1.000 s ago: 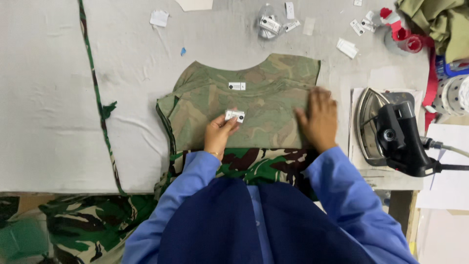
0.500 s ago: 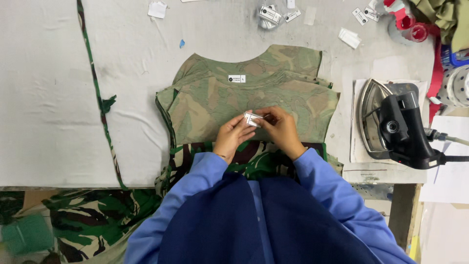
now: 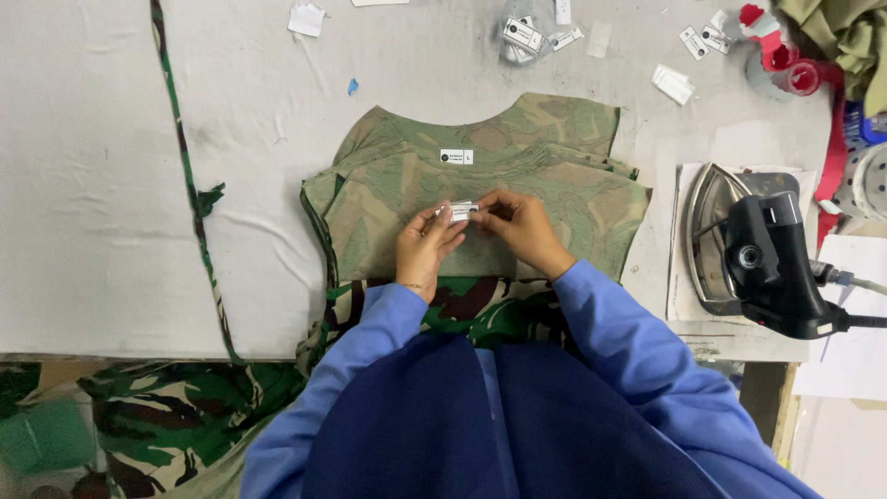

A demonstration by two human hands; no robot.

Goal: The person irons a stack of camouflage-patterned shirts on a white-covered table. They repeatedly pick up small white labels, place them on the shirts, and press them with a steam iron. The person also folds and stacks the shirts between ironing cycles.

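A camouflage garment piece (image 3: pixel 397 171) lies inside-out on the grey work table (image 3: pixel 102 203), its neckline away from me and a small white label (image 3: pixel 455 156) stuck below the neck. Both hands meet over its middle. My left hand (image 3: pixel 423 248) and my right hand (image 3: pixel 519 225) pinch a small white tag (image 3: pixel 463 211) between their fingertips, just above the cloth. Blue sleeves cover both forearms.
A black and silver iron (image 3: pixel 753 254) rests on its side at the right on white paper. Loose white tags (image 3: pixel 673 83) and a small bag of tags (image 3: pixel 523 35) lie along the far edge. A green camouflage strip (image 3: pixel 189 176) runs down the left. Red tape rolls (image 3: pixel 795 74) sit far right.
My right hand left the garment's right side and came to the middle. Both hands now hold the small tag, which the left hand alone held before.
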